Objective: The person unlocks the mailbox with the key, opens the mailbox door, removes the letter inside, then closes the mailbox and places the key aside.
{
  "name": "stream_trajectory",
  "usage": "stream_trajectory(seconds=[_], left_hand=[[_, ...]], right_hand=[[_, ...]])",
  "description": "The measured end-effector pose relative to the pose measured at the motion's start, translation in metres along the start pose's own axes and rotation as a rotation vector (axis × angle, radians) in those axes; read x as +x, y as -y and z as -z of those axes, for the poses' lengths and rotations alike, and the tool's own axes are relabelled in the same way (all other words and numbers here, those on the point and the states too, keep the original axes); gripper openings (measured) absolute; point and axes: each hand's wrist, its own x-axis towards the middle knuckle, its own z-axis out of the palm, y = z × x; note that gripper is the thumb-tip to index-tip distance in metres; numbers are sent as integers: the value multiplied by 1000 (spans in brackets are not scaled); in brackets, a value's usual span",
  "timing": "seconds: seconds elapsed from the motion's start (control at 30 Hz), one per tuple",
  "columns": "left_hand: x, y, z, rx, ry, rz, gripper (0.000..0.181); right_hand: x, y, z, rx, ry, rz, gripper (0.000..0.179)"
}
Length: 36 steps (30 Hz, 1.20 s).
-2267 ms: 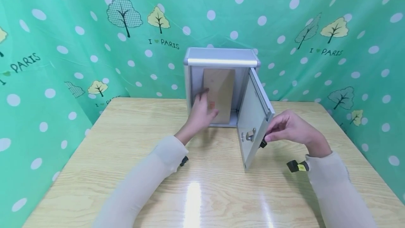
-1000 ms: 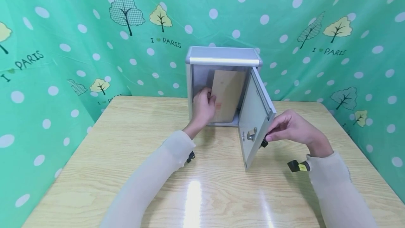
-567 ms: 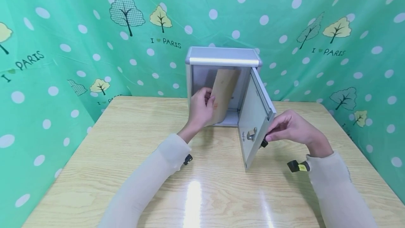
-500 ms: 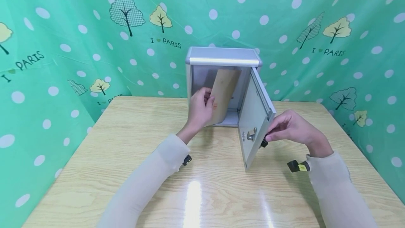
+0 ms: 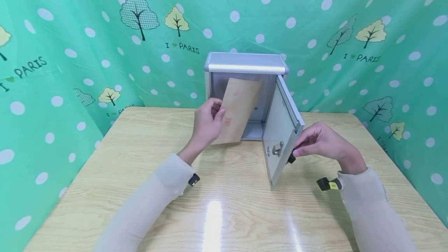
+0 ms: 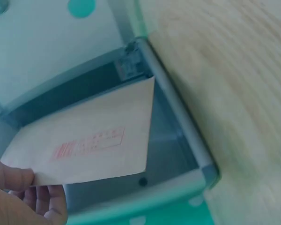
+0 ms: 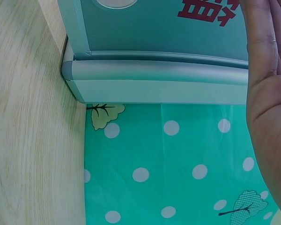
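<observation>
A kraft-brown envelope (image 5: 238,106) with a red printed stamp leans out of a grey metal letterbox (image 5: 247,61). Its lower end is past the box's front edge, while its top is still inside. My left hand (image 5: 207,121) pinches the envelope's left edge between thumb and fingers; the left wrist view shows the thumb on its face (image 6: 89,140). The letterbox door (image 5: 281,127) stands open to the right. At the door's outer side, my right hand (image 5: 323,143) pinches a small black-headed piece (image 5: 291,158), apparently a key at the lock, partly hidden by fingers.
A metal lock cam (image 5: 277,149) sticks out from the door's inner face. The box stands on a wood-grain table (image 5: 168,143) near its back edge, before a green dotted curtain (image 5: 168,77). Red characters (image 7: 208,11) mark the door's outside in the right wrist view.
My left hand reached into the box, took hold of the envelope's left edge, and has drawn it left and toward me, tilting it. My right hand and the door have stayed in place.
</observation>
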Motion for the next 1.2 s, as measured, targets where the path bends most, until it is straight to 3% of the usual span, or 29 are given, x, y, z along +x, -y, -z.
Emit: stream_trajectory(seconds=[0.13,0.43,0.7,1.0,1.2], left_hand=[[0,-2,17,-6,13,53,16],[6,-6,52,25,79,83,17],[14,-5,78,72,203,142,18],[18,-6,105,101,223,170,17],[20,-7,131,102,230,210,18]], right_hand=[[0,0,-1,-3,-2,0,30],[0,-1,-1,-13,-2,5,25],[0,-3,0,2,19,56,20],[1,-2,1,-8,19,58,19],[0,-2,1,26,13,30,29]])
